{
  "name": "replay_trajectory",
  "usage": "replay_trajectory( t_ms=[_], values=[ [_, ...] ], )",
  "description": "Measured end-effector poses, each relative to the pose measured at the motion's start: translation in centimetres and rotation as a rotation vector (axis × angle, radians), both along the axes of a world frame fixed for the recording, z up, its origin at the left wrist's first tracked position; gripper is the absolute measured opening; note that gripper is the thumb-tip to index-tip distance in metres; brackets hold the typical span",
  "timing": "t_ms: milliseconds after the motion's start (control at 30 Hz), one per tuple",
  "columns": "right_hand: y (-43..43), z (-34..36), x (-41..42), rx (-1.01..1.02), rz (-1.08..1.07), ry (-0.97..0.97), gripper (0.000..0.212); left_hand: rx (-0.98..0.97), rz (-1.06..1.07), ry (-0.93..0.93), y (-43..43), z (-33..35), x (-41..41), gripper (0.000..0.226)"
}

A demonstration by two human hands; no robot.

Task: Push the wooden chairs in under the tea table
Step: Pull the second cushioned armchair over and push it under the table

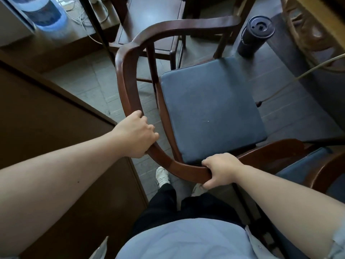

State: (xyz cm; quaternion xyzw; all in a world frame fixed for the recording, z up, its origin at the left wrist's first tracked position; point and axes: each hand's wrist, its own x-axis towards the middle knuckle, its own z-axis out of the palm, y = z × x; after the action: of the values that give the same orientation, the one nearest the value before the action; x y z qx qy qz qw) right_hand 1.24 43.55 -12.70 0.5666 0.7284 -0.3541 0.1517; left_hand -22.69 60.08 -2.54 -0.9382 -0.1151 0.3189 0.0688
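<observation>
View from above. Both forearms reached forward and down to the curved back rail of a wooden chair [128, 75]. The left hand [137, 134] was clamped on the rail's left bend, knuckles up, fingers wrapped over the top. The right hand [221, 170] was clamped on the rail's near stretch, fingers curled over and thumb beneath. The chair stood on the tiled floor [89, 85] directly before the person, its blue cushion [211, 109] facing up and its open side turned toward the surface [317, 23] at upper right; the seat had not yet gone under it. A second chair [317, 171] stood just beside, at lower right. A dark lidded tumbler [255, 36] stood on the floor near the surface. No writing was legible.
</observation>
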Motion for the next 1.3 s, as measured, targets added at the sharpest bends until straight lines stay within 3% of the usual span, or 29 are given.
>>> replay_trajectory(
  t_ms=[200, 533, 767, 867, 933, 1200, 1300],
  values=[
    [0.5, 0.0, 0.7, -0.069, 0.028, -0.035, 0.051, 0.003, -0.038, 0.033, -0.3, 0.2, 0.7, 0.036],
    [-3.9, 2.0, 10.8, -0.116, 0.123, -0.211, 0.058, -0.047, 0.005, -0.143, -8.6, -0.3, 8.7, 0.022],
    [-5.2, 1.6, 11.7, -0.114, 0.104, -0.169, 0.062, -0.042, 0.041, -0.087, -10.1, -0.4, 9.6, 0.024],
    [-4.8, 2.1, 11.7, -0.148, 0.112, -0.135, 0.078, -0.078, 0.039, -0.096, -9.2, -0.2, 8.9, 0.024],
    [-5.0, 2.4, 11.8, -0.163, 0.054, -0.102, 0.091, -0.093, 0.012, -0.129, -7.6, 0.3, 7.9, 0.023],
    [-5.4, 5.1, 7.2, 0.063, -0.411, 0.197, 0.087, -0.161, -0.247, -0.197, 0.1, 0.5, 5.0, 0.035],
    [-4.6, 5.3, 3.4, 0.116, -0.467, 0.194, 0.089, -0.182, -0.287, -0.267, 2.5, 0.4, 5.2, 0.041]
  ],
)
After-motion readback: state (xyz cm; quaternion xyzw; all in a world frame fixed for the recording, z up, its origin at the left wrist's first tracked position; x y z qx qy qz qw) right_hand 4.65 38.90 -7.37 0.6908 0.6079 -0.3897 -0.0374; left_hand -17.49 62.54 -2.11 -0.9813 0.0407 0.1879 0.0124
